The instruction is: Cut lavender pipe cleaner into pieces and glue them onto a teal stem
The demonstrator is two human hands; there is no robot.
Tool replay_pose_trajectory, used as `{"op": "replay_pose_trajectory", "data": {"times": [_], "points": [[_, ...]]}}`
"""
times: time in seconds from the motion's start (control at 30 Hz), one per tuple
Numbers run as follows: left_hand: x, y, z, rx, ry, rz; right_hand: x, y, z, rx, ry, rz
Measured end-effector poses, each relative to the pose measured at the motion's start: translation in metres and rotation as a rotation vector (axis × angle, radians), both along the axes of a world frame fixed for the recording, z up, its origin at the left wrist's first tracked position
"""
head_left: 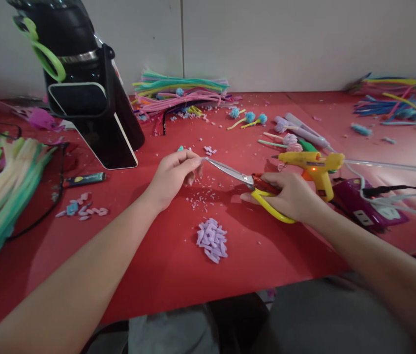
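Over the middle of the red table, my left hand (176, 177) is closed in a pinch. A small pale piece seems to stick out at its fingertips, too small to name for sure. My right hand (291, 196) grips scissors (230, 173) with red and yellow handles, their blade tips touching or nearly touching the left fingertips. Tiny pale clippings (202, 199) are scattered below the blades. Nearer the table's front edge lies a pile of short lilac fuzzy pieces (212, 240).
A yellow glue gun (311, 164) and a purple power strip (373, 209) with cables are right of my right hand. A black bottle (71, 44) and a phone (108, 140) stand back left. Pipe cleaners (182, 91) lie along the wall; more (5, 196) lie left.
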State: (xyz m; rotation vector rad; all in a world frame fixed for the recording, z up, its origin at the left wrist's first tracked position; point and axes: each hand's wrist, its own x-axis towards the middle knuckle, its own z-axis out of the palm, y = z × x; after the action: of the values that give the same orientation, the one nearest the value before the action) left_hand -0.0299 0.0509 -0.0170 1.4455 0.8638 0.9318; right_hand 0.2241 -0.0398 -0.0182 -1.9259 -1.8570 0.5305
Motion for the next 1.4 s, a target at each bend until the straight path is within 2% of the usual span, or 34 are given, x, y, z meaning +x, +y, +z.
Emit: {"op": "replay_pose_trajectory", "data": {"times": [0.17,0.33,0.43,1.4], "points": [[-0.002,0.000,0.003,0.045,0.019,-0.021,0.001,0.000,0.000,0.011,0.004,0.003],[-0.009,0.000,0.009,0.363,0.197,-0.043,0.003,0.000,0.000,0.047,-0.010,0.024],[-0.013,0.002,0.009,0.445,0.218,-0.018,0.004,-0.002,0.000,0.064,-0.013,0.015],[-0.011,-0.003,0.009,0.442,0.220,0.028,0.002,-0.002,0.000,0.028,0.041,0.014]]}}
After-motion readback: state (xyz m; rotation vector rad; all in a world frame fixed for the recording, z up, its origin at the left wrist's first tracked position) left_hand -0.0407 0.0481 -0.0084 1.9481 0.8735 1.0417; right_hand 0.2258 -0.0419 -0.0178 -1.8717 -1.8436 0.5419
